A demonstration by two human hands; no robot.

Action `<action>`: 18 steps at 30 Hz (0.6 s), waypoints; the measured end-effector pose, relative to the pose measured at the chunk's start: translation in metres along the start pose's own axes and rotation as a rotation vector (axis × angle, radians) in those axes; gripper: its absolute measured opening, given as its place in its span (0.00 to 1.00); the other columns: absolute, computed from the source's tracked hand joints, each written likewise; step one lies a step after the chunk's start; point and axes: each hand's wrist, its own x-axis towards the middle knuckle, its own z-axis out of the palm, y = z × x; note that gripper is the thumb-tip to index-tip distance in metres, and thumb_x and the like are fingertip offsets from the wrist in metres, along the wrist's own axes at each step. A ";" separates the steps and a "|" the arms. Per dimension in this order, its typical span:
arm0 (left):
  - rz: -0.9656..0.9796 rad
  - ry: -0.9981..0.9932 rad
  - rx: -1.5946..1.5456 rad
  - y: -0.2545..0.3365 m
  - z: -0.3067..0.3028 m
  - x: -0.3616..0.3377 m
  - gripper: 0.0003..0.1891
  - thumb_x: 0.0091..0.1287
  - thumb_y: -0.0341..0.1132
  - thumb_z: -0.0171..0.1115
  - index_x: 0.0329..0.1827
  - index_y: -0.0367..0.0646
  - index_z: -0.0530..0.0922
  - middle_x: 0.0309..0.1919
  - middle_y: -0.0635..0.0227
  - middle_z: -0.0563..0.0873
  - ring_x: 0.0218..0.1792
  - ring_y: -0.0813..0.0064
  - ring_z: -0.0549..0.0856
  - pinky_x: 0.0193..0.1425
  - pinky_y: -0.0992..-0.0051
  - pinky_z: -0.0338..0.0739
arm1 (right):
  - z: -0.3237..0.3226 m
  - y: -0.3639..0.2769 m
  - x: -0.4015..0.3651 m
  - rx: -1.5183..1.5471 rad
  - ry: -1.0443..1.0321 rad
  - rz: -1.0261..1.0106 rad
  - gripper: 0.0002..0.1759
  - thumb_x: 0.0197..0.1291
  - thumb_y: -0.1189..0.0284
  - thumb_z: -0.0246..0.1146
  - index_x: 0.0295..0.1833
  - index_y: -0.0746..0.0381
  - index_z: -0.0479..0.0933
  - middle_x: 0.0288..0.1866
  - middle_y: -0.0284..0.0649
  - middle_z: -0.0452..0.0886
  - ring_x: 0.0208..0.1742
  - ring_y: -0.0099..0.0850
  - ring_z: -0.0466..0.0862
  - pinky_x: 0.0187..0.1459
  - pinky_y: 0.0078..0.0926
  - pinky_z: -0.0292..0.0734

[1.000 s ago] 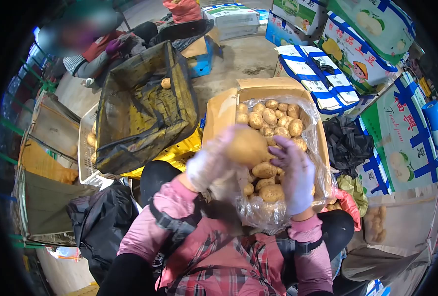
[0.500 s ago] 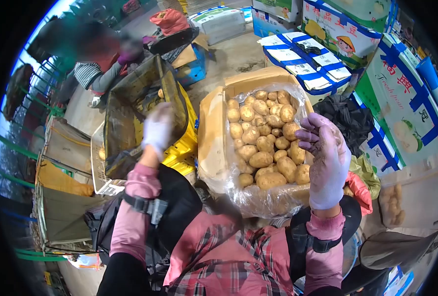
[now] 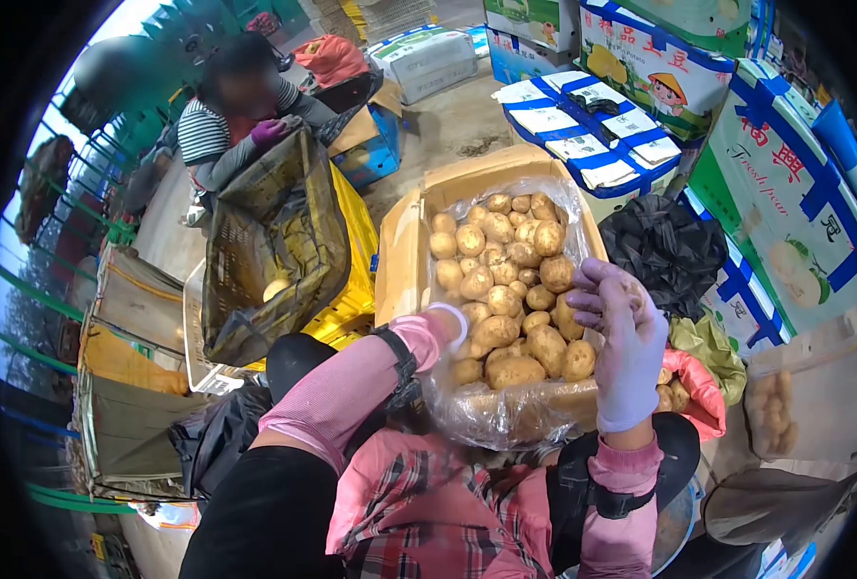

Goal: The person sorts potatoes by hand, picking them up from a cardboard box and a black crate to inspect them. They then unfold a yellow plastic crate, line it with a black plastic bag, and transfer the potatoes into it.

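Many brown potatoes lie in a cardboard box lined with clear plastic. My left hand, in a pale glove, is at the box's left side, beside the potatoes; only a little of the glove shows and its fingers are hidden. Over the box's right edge is my right hand, in a dusty purple-white glove, its fingers bent and apart near the potatoes, with nothing seen in them.
A yellow crate with a dark liner holds a potato at the left. Behind it sits a person with purple gloves. Taped cartons, a black bag and a red sack stand around the right side.
My left hand has moved from over the crate, rightward to the box. My right hand has shifted slightly down and left. The person behind the crate now leans nearer to it.
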 end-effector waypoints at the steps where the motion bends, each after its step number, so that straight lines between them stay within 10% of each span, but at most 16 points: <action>1: -0.004 0.032 0.027 -0.002 0.001 0.002 0.21 0.54 0.46 0.71 0.47 0.44 0.89 0.45 0.56 0.90 0.44 0.55 0.88 0.49 0.59 0.82 | -0.001 0.001 0.001 -0.003 -0.002 0.005 0.19 0.75 0.66 0.56 0.58 0.69 0.80 0.47 0.42 0.87 0.42 0.24 0.86 0.44 0.17 0.78; 5: -0.059 0.025 0.145 0.039 -0.032 -0.043 0.20 0.53 0.50 0.73 0.44 0.47 0.90 0.45 0.55 0.90 0.47 0.54 0.89 0.53 0.60 0.83 | 0.004 0.002 0.002 -0.019 -0.027 0.026 0.19 0.75 0.65 0.56 0.58 0.69 0.80 0.48 0.42 0.87 0.43 0.24 0.86 0.46 0.19 0.79; 6: -0.045 -0.044 0.163 0.053 -0.057 -0.068 0.18 0.62 0.40 0.68 0.53 0.44 0.86 0.51 0.61 0.89 0.49 0.60 0.88 0.49 0.59 0.85 | 0.006 0.004 0.002 -0.026 -0.034 0.031 0.19 0.75 0.65 0.56 0.58 0.69 0.80 0.48 0.42 0.87 0.43 0.24 0.85 0.46 0.19 0.79; 10: -0.079 0.103 -0.261 0.043 -0.087 -0.108 0.31 0.62 0.50 0.67 0.64 0.40 0.78 0.49 0.53 0.88 0.48 0.57 0.88 0.53 0.60 0.83 | 0.011 0.009 0.005 -0.076 -0.078 0.067 0.18 0.74 0.67 0.57 0.58 0.69 0.79 0.49 0.42 0.86 0.46 0.24 0.85 0.48 0.20 0.79; 18: 0.160 1.125 -0.903 0.058 -0.068 -0.219 0.38 0.56 0.41 0.75 0.71 0.44 0.70 0.63 0.46 0.77 0.65 0.50 0.77 0.68 0.61 0.73 | 0.053 0.064 -0.011 -0.379 -0.330 0.008 0.42 0.58 0.64 0.73 0.73 0.67 0.64 0.66 0.50 0.74 0.59 0.33 0.80 0.57 0.29 0.78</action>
